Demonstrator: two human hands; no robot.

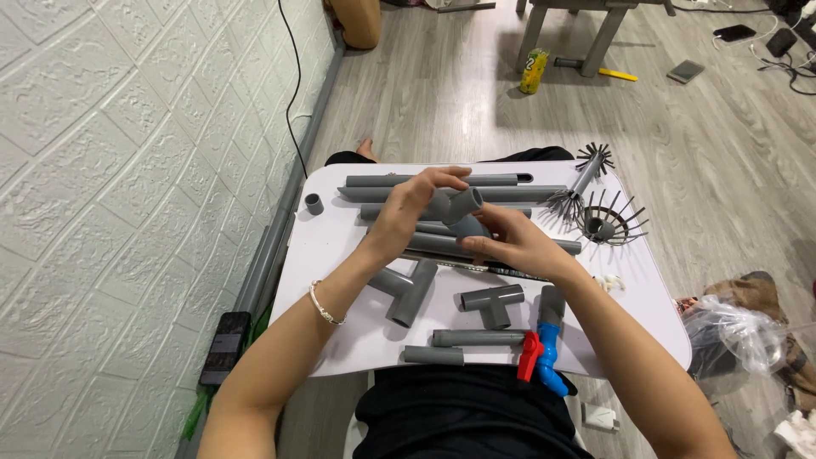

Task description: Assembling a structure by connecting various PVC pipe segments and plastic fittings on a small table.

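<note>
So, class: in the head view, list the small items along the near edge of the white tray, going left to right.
Short grey pipe piece → longer grey pipe → red valve handle → blue valve body.

A short grey plastic pipe fitting [459, 206], angled with its open round end up-right, is held above the table's middle, over long grey pipes
</note>
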